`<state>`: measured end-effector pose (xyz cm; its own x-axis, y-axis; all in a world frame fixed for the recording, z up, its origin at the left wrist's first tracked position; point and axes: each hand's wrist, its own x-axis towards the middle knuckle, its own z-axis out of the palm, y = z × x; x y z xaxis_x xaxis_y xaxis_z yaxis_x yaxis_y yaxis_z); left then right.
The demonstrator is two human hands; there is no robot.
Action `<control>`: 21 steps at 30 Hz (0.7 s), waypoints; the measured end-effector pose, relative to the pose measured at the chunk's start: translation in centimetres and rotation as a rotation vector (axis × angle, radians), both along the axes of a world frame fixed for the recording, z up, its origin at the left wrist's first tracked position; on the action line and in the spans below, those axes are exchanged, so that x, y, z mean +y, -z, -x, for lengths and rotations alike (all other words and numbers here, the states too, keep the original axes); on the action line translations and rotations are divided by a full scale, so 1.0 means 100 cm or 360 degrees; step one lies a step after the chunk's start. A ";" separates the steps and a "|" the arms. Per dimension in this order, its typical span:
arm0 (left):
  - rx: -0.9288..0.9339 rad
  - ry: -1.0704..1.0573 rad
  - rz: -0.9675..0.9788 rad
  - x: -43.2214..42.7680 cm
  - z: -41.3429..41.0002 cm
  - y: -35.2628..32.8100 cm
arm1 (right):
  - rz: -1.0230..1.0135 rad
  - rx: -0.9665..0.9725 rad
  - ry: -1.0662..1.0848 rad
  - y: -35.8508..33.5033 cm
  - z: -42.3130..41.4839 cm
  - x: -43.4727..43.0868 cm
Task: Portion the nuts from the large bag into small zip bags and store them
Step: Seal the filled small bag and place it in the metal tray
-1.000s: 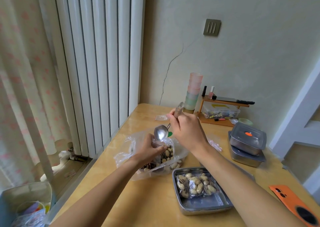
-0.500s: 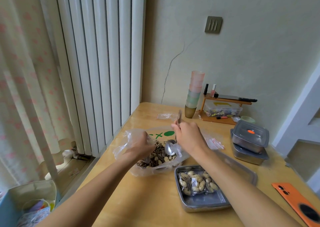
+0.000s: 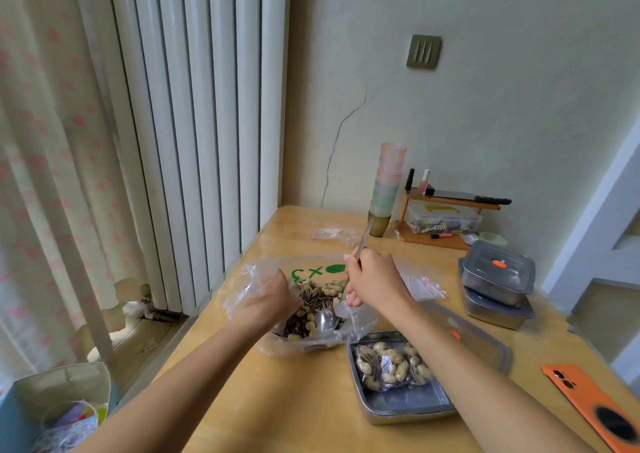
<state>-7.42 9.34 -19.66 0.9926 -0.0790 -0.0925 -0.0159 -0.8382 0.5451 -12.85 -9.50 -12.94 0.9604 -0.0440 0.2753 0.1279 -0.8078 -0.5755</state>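
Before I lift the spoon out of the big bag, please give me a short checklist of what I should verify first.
1. Left hand grips plastic at the large bag mouth, which is open: ok.
2. Right hand grips the spoon by its handle: ok.
3. Spoon bowl sits in the nuts; whether it is loaded: cannot tell.
4. A small bag open to receive: cannot tell; empty zip bags lie flat on the table.
5. Tray has free room beside the one filled bag: ok.

Orange phone (image 3: 568,390), green-printed clear bag (image 3: 263,276), striped seeds (image 3: 313,302)
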 end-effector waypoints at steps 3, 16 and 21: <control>-0.0016 -0.0044 0.0049 0.000 0.001 0.001 | -0.0169 -0.0028 0.0083 0.010 -0.001 0.004; -0.0117 0.0065 -0.0074 0.003 0.001 -0.008 | -0.1057 0.0402 0.0188 0.022 -0.008 0.003; -0.0088 0.0104 0.0014 0.004 0.001 -0.007 | -0.1241 0.0368 0.0352 0.024 -0.009 -0.017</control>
<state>-7.49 9.71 -18.94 0.9888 -0.1446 -0.0369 -0.1009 -0.8294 0.5494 -11.91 -11.19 -15.36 0.9357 -0.3339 -0.1144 -0.1760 -0.1605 -0.9712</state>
